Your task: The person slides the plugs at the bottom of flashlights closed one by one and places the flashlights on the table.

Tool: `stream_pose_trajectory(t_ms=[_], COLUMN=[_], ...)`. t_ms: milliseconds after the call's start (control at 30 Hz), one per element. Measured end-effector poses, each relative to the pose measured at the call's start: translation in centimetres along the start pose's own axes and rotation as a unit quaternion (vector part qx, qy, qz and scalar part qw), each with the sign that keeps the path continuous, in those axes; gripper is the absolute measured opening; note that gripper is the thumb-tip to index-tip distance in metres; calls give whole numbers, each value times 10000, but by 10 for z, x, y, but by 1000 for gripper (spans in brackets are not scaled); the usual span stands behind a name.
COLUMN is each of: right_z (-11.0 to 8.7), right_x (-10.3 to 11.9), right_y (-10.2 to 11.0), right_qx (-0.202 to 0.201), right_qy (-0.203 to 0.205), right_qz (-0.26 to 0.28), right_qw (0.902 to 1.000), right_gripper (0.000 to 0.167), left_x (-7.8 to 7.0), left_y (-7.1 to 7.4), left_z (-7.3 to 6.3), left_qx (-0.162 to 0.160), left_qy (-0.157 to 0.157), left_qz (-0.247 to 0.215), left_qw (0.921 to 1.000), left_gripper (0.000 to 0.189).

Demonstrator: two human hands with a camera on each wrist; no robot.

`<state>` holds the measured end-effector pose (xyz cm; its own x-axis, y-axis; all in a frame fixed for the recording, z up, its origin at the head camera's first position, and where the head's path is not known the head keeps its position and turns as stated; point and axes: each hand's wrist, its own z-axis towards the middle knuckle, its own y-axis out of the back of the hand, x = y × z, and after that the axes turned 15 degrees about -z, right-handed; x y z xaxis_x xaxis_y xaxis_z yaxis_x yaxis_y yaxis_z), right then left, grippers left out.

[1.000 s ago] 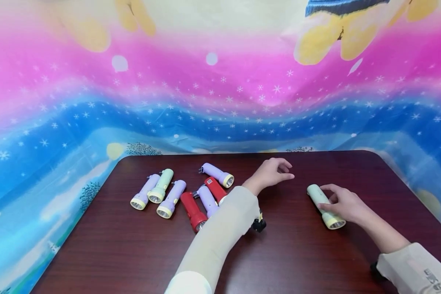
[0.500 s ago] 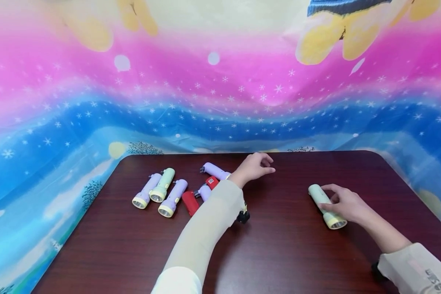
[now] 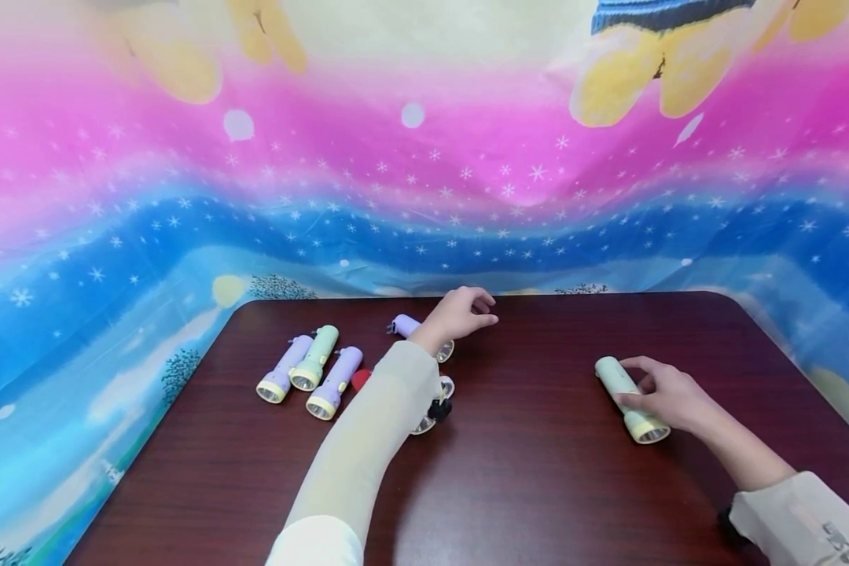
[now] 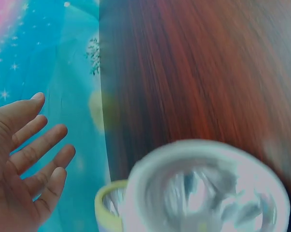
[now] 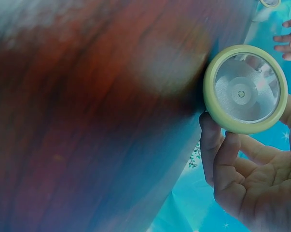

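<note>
On the right side of the table, my right hand (image 3: pixel 668 397) holds a pale green flashlight (image 3: pixel 617 379) between thumb and fingers. Its yellow-rimmed lens (image 5: pixel 245 89) faces the right wrist camera. My left hand (image 3: pixel 458 316) holds nothing; its fingers are loosely bent and spread in the left wrist view. It hovers over the back of the table, partly covering a purple flashlight (image 3: pixel 405 324). Beneath the left forearm, a red flashlight (image 3: pixel 360 379) and other flashlights are mostly hidden, with only parts showing. A white-rimmed flashlight head (image 4: pixel 208 188) looms close in the left wrist view.
Left of the forearm lie a purple flashlight (image 3: pixel 283 369), a green flashlight (image 3: pixel 314 358) and another purple flashlight (image 3: pixel 335 383), side by side. The dark wooden table (image 3: pixel 523 472) ends at a colourful printed curtain (image 3: pixel 467 173) behind it.
My left hand has moved left across the back of the table, its forearm now covering more of the red and purple flashlights. The right hand stays on the green flashlight.
</note>
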<state>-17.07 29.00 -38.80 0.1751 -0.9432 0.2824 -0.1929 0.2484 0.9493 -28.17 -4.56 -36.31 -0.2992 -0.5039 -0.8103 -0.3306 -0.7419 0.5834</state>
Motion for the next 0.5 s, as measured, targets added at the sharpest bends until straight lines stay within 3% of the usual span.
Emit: stream_pose_trajectory(t_ms=[233,500], right_z=[-1,1], right_x=[-1,0], right_y=[2,1], right_qx=[8,22], right_qy=[4,34], right_qz=[12,37], right_qw=[10000,10000], right_gripper=[67,67], left_x=[6,20], left_y=[16,33], left_z=[-10,-16], left_qx=[-21,-134], left_qy=[263,275], left_qz=[-183,-105], left_qw=[9995,9995], left_gripper=[33,32])
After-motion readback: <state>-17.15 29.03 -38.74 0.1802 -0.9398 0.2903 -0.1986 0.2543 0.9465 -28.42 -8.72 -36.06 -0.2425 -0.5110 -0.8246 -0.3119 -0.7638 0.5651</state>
